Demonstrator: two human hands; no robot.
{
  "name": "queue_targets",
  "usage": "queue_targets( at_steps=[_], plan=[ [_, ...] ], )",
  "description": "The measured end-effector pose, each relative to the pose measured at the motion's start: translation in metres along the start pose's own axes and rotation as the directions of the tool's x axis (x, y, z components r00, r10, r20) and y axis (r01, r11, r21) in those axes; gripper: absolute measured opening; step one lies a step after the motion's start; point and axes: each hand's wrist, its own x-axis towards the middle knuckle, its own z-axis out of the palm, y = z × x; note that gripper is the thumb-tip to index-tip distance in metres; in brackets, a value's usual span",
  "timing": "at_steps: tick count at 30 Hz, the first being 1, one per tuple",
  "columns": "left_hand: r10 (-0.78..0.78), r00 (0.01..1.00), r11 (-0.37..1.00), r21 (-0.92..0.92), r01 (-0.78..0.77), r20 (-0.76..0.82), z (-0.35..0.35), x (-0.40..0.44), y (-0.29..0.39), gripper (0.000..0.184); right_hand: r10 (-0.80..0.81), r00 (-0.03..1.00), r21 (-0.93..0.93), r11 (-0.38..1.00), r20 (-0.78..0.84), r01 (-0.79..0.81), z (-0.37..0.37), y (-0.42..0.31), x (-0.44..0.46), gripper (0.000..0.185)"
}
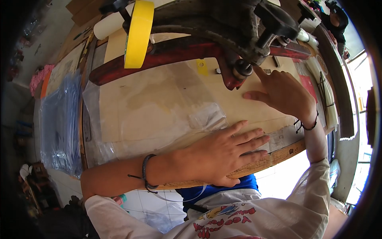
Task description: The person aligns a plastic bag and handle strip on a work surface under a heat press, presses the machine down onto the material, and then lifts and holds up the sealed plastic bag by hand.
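Observation:
My left hand (229, 153) lies palm down by the table's front edge, fingers spread, beside a clear plastic bag (209, 113). The bag lies over a beige sheet (131, 103) under the machine. My right hand (284, 89) is at the machine's head, thumb and index finger apart. Its index fingertip reaches to the round metal part (242, 68) at the bottom of the head; whether it touches is hard to tell. Neither hand appears to hold anything. A red metal bar (179, 51) of the machine spans the table above the sheet.
A yellow tape roll (139, 34) hangs on the machine at the left. Stacked clear plastic bags (59, 123) droop over the table's left side. A white roll (109, 27) lies behind. A dark knob (276, 24) juts out above my right hand. Another person (338, 22) is at the far right.

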Motion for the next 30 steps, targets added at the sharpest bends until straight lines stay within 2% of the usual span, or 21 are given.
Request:
queue_targets(
  at_steps=[11, 14, 17, 20, 23, 25, 27, 30],
  plan=[
    [-0.006, 1.000, 1.000, 0.002, 0.006, 0.012, 0.001, 0.000, 0.000, 0.088, 0.037, 0.998, 0.037, 0.999, 0.046, -0.038, -0.004, -0.005, -0.001, 0.092],
    [-0.006, 1.000, 1.000, 0.014, 0.006, 0.012, 0.000, 0.000, 0.000, 0.088, 0.040, 0.999, 0.035, 0.999, 0.027, -0.041, -0.002, -0.008, -0.003, 0.086],
    [-0.003, 1.000, 1.000, 0.012, 0.003, 0.001, 0.000, 0.000, 0.000, 0.087, 0.013, 0.998, -0.005, 1.000, -0.062, -0.014, -0.004, -0.012, -0.006, 0.067],
    [0.001, 1.000, 1.000, 0.008, -0.001, -0.013, 0.001, -0.001, 0.000, 0.087, -0.130, 0.990, 0.079, 0.989, 0.059, 0.125, -0.012, -0.010, -0.008, 0.043],
    [0.006, 1.000, 1.000, 0.012, -0.006, -0.022, 0.001, -0.001, -0.001, 0.086, -0.367, 0.923, 0.254, 0.910, 0.119, 0.329, -0.010, -0.016, -0.015, 0.033],
    [0.002, 1.000, 1.000, 0.016, -0.001, -0.007, 0.001, -0.001, -0.002, 0.086, -0.437, 0.898, 0.275, 0.871, 0.052, 0.408, -0.007, -0.025, -0.013, 0.029],
    [0.013, 0.998, 1.000, -0.009, -0.013, -0.056, 0.004, -0.001, -0.003, 0.084, -0.489, 0.872, 0.307, 0.829, -0.007, 0.467, -0.003, -0.028, -0.010, 0.024],
    [-0.016, 0.999, 0.994, -0.105, 0.011, -0.044, 0.002, -0.001, -0.002, 0.081, -0.576, 0.781, 0.460, 0.641, -0.242, 0.615, 0.000, -0.029, -0.009, 0.021]
  ],
)
